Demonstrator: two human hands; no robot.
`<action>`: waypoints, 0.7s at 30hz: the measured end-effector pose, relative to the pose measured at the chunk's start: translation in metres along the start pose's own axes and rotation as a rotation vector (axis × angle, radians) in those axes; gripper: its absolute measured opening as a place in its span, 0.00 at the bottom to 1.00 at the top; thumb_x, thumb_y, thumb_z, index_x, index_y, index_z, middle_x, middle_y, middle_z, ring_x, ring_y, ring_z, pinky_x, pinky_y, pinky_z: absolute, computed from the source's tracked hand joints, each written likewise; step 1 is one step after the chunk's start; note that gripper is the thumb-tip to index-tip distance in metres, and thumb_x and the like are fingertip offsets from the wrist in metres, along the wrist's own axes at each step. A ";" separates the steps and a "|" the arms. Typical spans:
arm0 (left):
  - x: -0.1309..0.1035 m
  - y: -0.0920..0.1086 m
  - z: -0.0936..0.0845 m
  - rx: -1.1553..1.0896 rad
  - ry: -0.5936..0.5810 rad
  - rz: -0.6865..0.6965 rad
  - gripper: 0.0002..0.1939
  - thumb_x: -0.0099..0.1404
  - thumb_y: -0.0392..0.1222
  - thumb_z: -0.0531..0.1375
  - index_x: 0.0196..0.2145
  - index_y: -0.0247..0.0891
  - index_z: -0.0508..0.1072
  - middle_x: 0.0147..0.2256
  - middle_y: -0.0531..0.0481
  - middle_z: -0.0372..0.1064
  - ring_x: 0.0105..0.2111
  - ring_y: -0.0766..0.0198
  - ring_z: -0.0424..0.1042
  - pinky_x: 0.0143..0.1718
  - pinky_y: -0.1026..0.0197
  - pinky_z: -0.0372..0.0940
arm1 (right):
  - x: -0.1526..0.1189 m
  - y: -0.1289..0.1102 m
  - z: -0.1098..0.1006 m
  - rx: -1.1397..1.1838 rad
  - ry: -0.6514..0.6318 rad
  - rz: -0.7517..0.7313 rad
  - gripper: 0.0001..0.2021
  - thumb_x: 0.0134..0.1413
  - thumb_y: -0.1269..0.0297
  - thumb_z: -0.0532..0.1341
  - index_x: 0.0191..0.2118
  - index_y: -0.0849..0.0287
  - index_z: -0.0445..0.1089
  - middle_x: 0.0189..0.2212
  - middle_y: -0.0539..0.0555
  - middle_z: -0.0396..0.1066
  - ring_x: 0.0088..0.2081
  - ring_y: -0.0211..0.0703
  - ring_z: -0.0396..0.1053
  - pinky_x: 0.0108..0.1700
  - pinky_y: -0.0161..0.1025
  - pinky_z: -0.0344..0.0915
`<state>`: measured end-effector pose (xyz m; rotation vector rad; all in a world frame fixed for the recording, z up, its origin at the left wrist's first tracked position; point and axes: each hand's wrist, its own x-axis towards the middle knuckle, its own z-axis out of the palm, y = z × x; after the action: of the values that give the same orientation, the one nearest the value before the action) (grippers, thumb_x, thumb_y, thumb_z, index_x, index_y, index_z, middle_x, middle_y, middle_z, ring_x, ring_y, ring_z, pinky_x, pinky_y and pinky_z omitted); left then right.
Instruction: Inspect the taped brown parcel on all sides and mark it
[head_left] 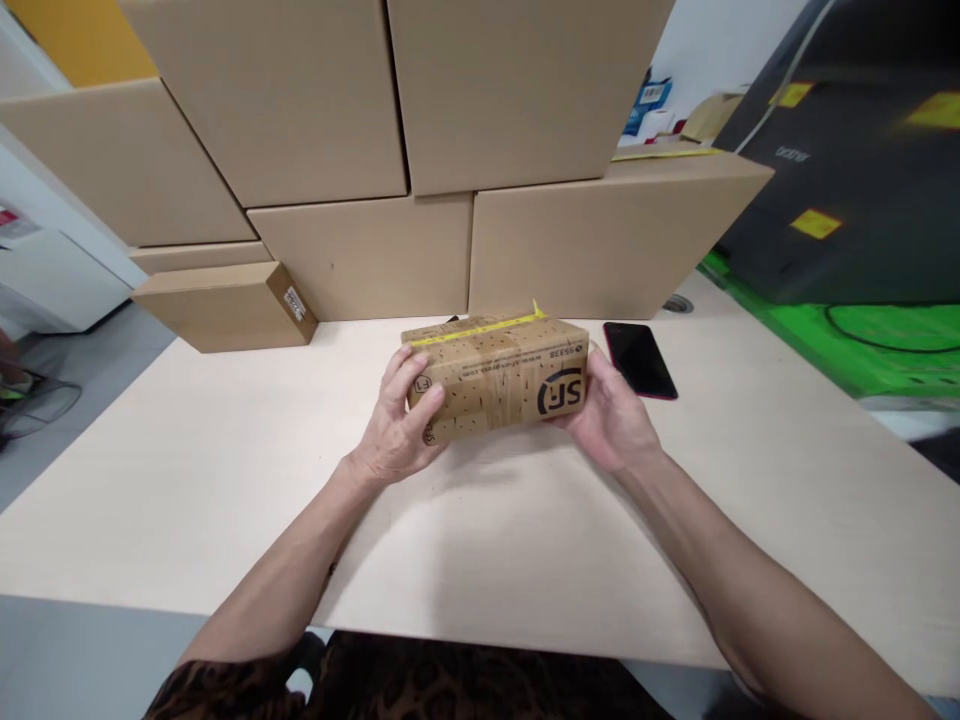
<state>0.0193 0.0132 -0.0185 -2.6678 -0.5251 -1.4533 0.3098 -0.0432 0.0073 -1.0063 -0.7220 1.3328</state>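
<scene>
Between my two hands is a brown cardboard box (487,385) with black SF printing and a strip of yellow tape along its top. My left hand (401,425) grips its left end, thumb on the front face and fingers over the top edge. At the right end, my right hand (611,415) holds the box from the side and below, its fingers partly hidden behind it. The box is tilted, and a shadow falls on the table beneath it. Just past my right hand lies a dark phone or small tablet (641,360) with a red edge.
Several large plain cartons (360,255) are stacked along the back of the pale table (225,510). A smaller brown box (232,305) with a label sits at the left rear. On the right stands a large dark case (840,150) on a bright green surface (825,350).
</scene>
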 end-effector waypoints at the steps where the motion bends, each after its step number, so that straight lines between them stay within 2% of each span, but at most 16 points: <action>1: -0.002 -0.001 0.000 -0.009 -0.030 -0.011 0.57 0.58 0.45 0.76 0.74 0.72 0.49 0.72 0.45 0.49 0.74 0.31 0.53 0.72 0.19 0.50 | 0.000 -0.001 0.000 0.001 -0.004 0.024 0.28 0.55 0.31 0.68 0.54 0.40 0.75 0.56 0.52 0.81 0.61 0.67 0.75 0.53 0.67 0.76; 4: -0.006 -0.001 -0.001 -0.022 -0.108 -0.046 0.53 0.59 0.47 0.75 0.73 0.73 0.51 0.71 0.47 0.52 0.75 0.31 0.53 0.72 0.18 0.50 | 0.003 -0.004 -0.005 -0.014 -0.020 0.064 0.31 0.56 0.26 0.63 0.55 0.42 0.76 0.51 0.55 0.83 0.61 0.69 0.76 0.53 0.68 0.76; 7: -0.006 0.000 -0.004 -0.055 -0.136 -0.004 0.49 0.61 0.46 0.73 0.71 0.76 0.55 0.70 0.50 0.57 0.75 0.35 0.54 0.73 0.19 0.50 | 0.008 -0.008 -0.014 -0.032 -0.064 0.116 0.35 0.55 0.22 0.60 0.51 0.47 0.78 0.49 0.61 0.84 0.63 0.73 0.75 0.54 0.72 0.75; 9: -0.005 -0.001 -0.005 -0.098 -0.139 0.029 0.48 0.63 0.45 0.72 0.71 0.79 0.55 0.69 0.51 0.58 0.75 0.36 0.55 0.73 0.18 0.50 | 0.012 -0.010 -0.022 -0.043 -0.065 0.150 0.31 0.54 0.26 0.64 0.47 0.48 0.78 0.47 0.61 0.84 0.61 0.75 0.75 0.54 0.73 0.75; 11: -0.003 -0.002 -0.005 -0.144 -0.128 0.044 0.48 0.63 0.47 0.73 0.71 0.81 0.55 0.68 0.52 0.60 0.75 0.36 0.56 0.74 0.20 0.50 | 0.016 -0.011 -0.027 -0.043 -0.054 0.162 0.24 0.53 0.35 0.68 0.46 0.47 0.78 0.44 0.57 0.85 0.58 0.73 0.78 0.53 0.72 0.75; 14: -0.002 0.001 -0.004 -0.169 -0.057 0.034 0.58 0.58 0.58 0.77 0.76 0.78 0.48 0.70 0.49 0.57 0.75 0.34 0.55 0.75 0.23 0.48 | 0.018 -0.009 -0.028 -0.028 -0.094 0.162 0.19 0.50 0.45 0.70 0.45 0.47 0.78 0.42 0.54 0.86 0.55 0.72 0.80 0.53 0.71 0.74; 16: -0.002 0.006 -0.002 -0.174 0.002 -0.091 0.67 0.53 0.69 0.76 0.78 0.70 0.41 0.74 0.45 0.50 0.77 0.30 0.49 0.77 0.24 0.44 | 0.016 -0.005 -0.024 -0.013 -0.115 0.154 0.20 0.46 0.49 0.72 0.45 0.48 0.79 0.44 0.55 0.86 0.57 0.73 0.79 0.56 0.72 0.73; 17: -0.003 0.010 -0.001 -0.192 0.035 -0.204 0.69 0.53 0.73 0.74 0.79 0.67 0.38 0.76 0.43 0.45 0.79 0.29 0.44 0.77 0.25 0.42 | 0.015 -0.003 -0.022 0.000 -0.107 0.145 0.22 0.43 0.50 0.73 0.46 0.49 0.78 0.46 0.55 0.86 0.59 0.73 0.77 0.58 0.72 0.72; 19: -0.002 0.018 0.002 -0.275 0.118 -0.494 0.64 0.60 0.77 0.67 0.80 0.61 0.36 0.79 0.42 0.37 0.81 0.33 0.34 0.79 0.28 0.39 | 0.012 0.001 -0.017 0.019 -0.072 0.122 0.25 0.40 0.53 0.74 0.48 0.48 0.77 0.51 0.55 0.84 0.63 0.74 0.74 0.61 0.74 0.70; 21: 0.003 0.025 0.004 -0.427 0.204 -0.780 0.56 0.66 0.77 0.61 0.80 0.58 0.39 0.81 0.42 0.36 0.82 0.40 0.33 0.79 0.33 0.41 | 0.010 0.004 -0.014 0.014 -0.043 0.093 0.29 0.38 0.53 0.75 0.51 0.46 0.75 0.56 0.54 0.81 0.66 0.74 0.71 0.64 0.74 0.69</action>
<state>0.0325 -0.0087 -0.0157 -2.6727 -1.5062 -2.2051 0.3218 -0.0365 -0.0032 -1.0130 -0.7051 1.4417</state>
